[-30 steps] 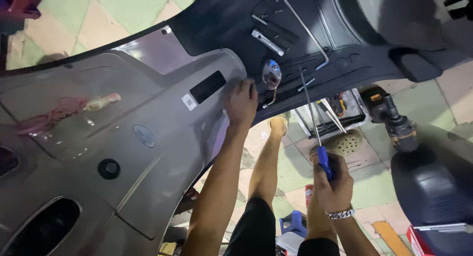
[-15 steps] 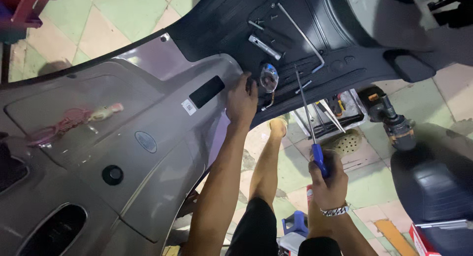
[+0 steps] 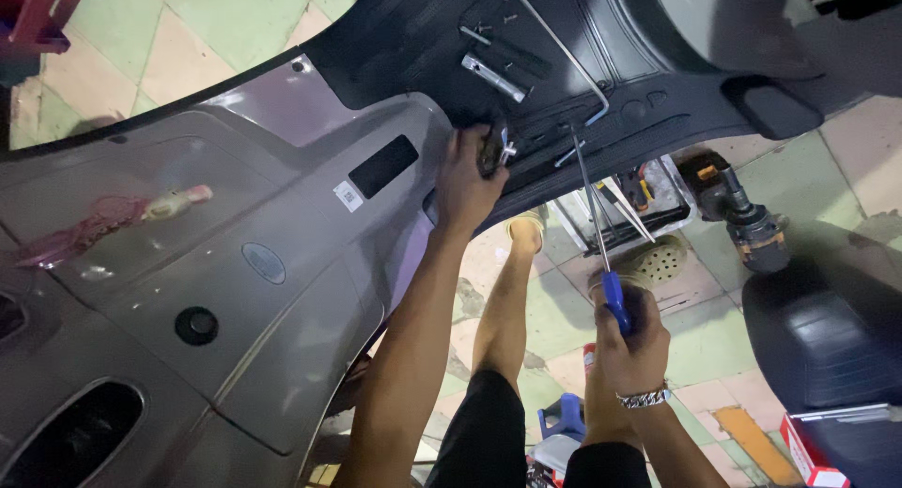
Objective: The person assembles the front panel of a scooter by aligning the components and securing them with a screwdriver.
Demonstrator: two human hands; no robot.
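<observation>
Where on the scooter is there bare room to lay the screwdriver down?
Free: the grey panel between the black slot and the pink item. Crowded: the black footboard, where a socket wrench, a bent rod and the left hand gather. Right hand holds the screwdriver.

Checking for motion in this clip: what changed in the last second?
Little: the left hand closed further over the small metal part at the grey panel's edge. The right hand keeps its grip on the blue-handled screwdriver; tools on the black floorboard stayed put.
</observation>
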